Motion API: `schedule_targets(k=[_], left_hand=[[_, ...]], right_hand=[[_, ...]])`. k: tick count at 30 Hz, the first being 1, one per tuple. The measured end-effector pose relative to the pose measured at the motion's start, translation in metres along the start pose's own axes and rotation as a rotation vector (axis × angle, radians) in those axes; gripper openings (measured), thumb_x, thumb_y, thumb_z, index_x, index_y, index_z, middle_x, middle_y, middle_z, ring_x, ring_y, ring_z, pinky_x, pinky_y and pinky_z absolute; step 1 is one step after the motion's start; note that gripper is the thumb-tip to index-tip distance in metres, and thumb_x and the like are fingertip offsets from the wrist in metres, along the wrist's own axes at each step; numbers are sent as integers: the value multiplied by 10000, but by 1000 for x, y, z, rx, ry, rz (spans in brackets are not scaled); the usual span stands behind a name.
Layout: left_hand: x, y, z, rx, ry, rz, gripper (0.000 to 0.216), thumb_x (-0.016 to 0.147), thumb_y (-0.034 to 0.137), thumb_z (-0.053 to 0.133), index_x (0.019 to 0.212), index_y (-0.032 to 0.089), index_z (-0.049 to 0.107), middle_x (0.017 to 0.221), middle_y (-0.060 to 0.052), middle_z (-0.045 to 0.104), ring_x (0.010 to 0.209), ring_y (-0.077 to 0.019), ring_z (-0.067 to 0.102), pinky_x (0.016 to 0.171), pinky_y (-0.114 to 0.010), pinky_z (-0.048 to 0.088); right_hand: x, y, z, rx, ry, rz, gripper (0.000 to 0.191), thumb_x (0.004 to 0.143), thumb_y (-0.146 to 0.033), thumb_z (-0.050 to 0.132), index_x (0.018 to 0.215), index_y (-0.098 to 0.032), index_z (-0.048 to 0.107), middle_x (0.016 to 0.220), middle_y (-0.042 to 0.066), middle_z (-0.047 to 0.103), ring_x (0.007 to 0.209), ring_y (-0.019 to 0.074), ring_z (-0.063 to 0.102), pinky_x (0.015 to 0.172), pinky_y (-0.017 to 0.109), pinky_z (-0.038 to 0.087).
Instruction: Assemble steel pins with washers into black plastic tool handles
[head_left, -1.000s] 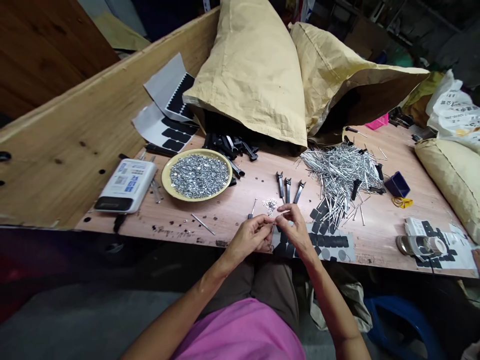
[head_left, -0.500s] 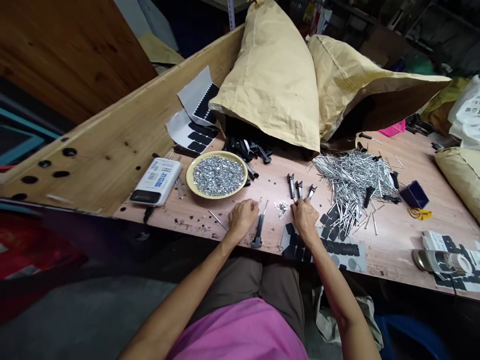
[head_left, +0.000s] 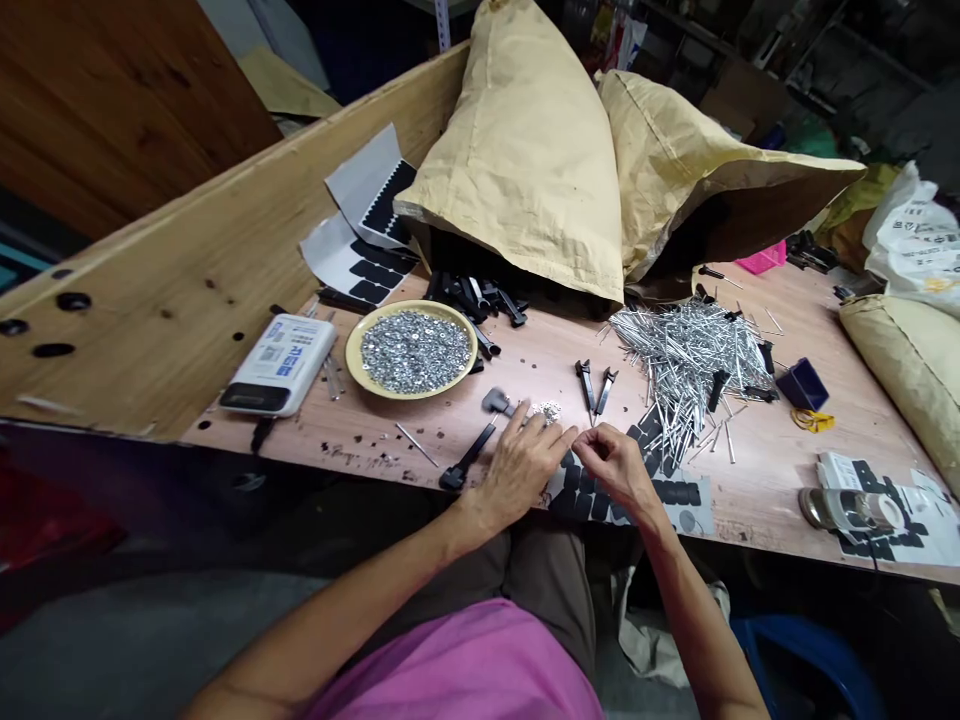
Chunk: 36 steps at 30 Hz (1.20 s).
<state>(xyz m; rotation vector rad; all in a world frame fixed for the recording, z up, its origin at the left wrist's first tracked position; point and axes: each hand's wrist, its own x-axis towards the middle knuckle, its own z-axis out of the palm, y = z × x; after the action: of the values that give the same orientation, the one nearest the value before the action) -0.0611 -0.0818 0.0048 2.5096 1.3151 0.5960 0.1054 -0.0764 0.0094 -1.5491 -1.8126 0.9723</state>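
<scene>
at the near side of the workbench [head_left: 540, 350], the left hand [head_left: 519, 468] is seen with fingers loosely stretched, a blurred black-handled piece [head_left: 496, 402] caught right by them, though whether it is gripped cannot be told. close by, the right hand [head_left: 615, 465] is curled inward; whether anything is pinched there is hidden. small washers [head_left: 553, 409] are heaped just beyond the left fingers, and two black tools [head_left: 583, 376] are laid near them.
</scene>
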Motion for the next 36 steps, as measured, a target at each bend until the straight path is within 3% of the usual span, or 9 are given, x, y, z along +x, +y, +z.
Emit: schedule_targets(k=[3,5,8,11,14,19,23,27,36], left_hand=[[-4,-5,-1,-245,-57,-247,306,888,154,418,1077,186,657,863,-88,673,803,-205,614,720,-308,473],[-6,-10,-1,-520,-49,-432,282,894,250,433,1030,181,671,718,-45,624,646,-160,575,592,-248,434],[-10,-14,-3,-1023,-160,-653,346,878,396,434,1006,153,645,516,51,436,410,-84,379,421,-199,289],[-12,-15,-6,-1328,-232,-837,377,833,464,473,1044,164,561,489,100,385,337,-38,224,368,-166,161],[-11,-15,-5,-1409,-198,-937,308,785,454,534,936,186,508,488,106,419,325,-18,204,357,-148,131],[-7,-16,-3,-1467,-191,-984,287,777,391,545,964,186,475,485,109,445,315,-8,187,351,-144,114],[-7,-15,-2,-1507,-260,-940,372,791,370,536,1092,155,496,478,112,428,320,-9,184,359,-149,100],[-8,-12,1,-1563,-288,-848,471,769,432,578,1130,133,548,493,103,422,331,-8,181,367,-163,92],[-10,-8,6,-1557,-261,-687,578,734,531,604,1129,111,587,495,90,437,350,-11,181,382,-190,96]], right_hand=[[13,14,0,98,-43,65,316,879,-414,469,823,-182,675,650,-7,607,463,107,524,476,231,405],[28,22,8,-54,27,58,288,901,-357,458,893,-192,694,757,26,646,566,127,582,559,246,444],[47,27,26,-426,49,107,243,912,-253,461,953,-214,697,921,61,655,768,160,623,673,253,447],[55,23,38,-666,-33,171,263,941,-247,424,1010,-243,678,1011,61,632,837,165,618,665,246,425],[55,21,42,-773,-97,150,255,947,-221,408,1018,-238,652,1043,73,621,893,181,600,636,249,412],[50,27,41,-664,-20,90,183,890,-125,438,888,-176,614,976,100,634,906,196,583,704,279,439],[38,27,40,-68,192,93,70,823,-240,514,777,-197,546,748,8,619,693,149,588,660,271,477],[22,14,40,365,292,132,193,723,-347,642,759,-213,508,723,-12,635,666,140,625,646,271,517],[6,0,40,491,345,129,278,680,-367,699,793,-222,490,712,-14,667,640,147,671,642,279,550]])
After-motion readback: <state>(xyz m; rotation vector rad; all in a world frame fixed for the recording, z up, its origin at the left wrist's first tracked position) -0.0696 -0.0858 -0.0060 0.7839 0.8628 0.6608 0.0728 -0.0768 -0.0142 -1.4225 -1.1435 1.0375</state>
